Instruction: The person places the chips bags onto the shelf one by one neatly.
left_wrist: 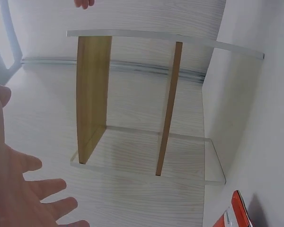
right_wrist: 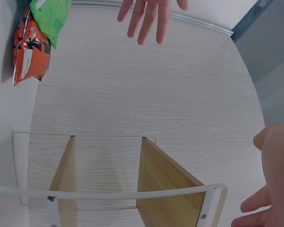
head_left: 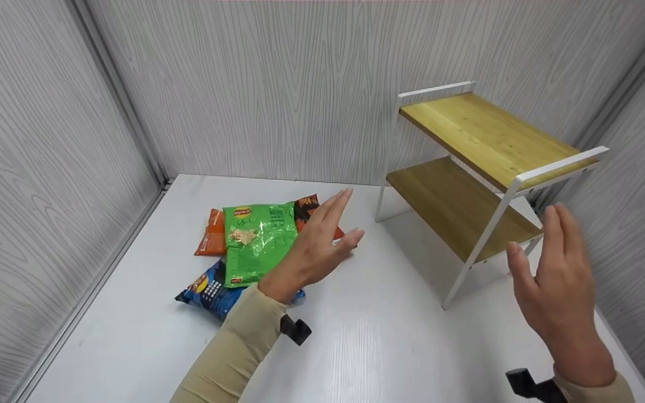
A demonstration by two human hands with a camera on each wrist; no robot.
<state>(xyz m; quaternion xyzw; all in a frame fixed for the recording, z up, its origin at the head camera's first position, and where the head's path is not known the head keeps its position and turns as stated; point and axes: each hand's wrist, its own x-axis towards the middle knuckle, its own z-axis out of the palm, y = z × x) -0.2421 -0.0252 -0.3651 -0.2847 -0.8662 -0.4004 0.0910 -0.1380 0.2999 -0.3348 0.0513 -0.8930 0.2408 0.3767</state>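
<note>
My left hand (head_left: 319, 246) is held in the air with its fingers straight and nothing in it, in front of the chip bags in the head view. Raised at the right, my right hand (head_left: 560, 280) has straight fingers too and holds nothing; it is nearest to the shelf. A green chip bag (head_left: 261, 238) lies on top of a blue chip bag (head_left: 210, 291), an orange bag (head_left: 213, 235) and a black and red bag (head_left: 307, 208), each partly covered. The two-tier shelf (head_left: 490, 134) has wooden boards and a white metal frame, and stands upright.
The bags and the shelf stand on a white table (head_left: 367, 347). Grey wood-grain panels (head_left: 277, 89) enclose it at the back and both sides. The shelf's lower board (head_left: 445, 207) sits well above the tabletop.
</note>
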